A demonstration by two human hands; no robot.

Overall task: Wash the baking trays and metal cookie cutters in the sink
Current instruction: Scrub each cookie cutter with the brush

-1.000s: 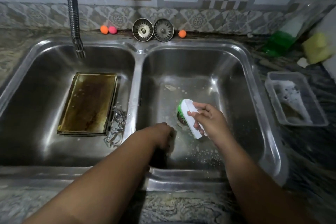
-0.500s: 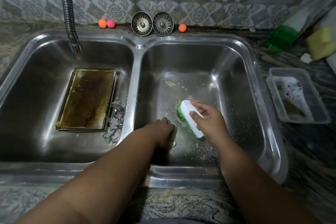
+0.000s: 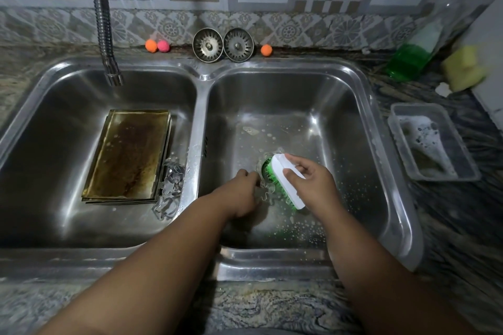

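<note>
A stack of stained baking trays (image 3: 128, 155) lies flat in the left basin of the steel double sink (image 3: 201, 106). Several metal cookie cutters (image 3: 170, 189) lie beside the trays' right edge. In the right basin, my left hand (image 3: 241, 193) pinches one metal cookie cutter (image 3: 265, 194) against the basin floor near the drain. My right hand (image 3: 310, 182) grips a white scrub brush with green bristles (image 3: 285, 181), its bristles facing the cutter and touching it. Soap flecks dot the right basin floor.
A flexible tap spout (image 3: 107, 35) hangs over the left basin. Two drain strainers (image 3: 223, 45) and small coloured balls stand on the back ledge. On the right counter are a clear tub of suds (image 3: 432, 144), a green soap bottle (image 3: 411, 58) and a yellow sponge (image 3: 464, 68).
My left hand has slid forward towards the drain with the cutter, which now shows beside the brush. My right hand and brush stay about where they were.
</note>
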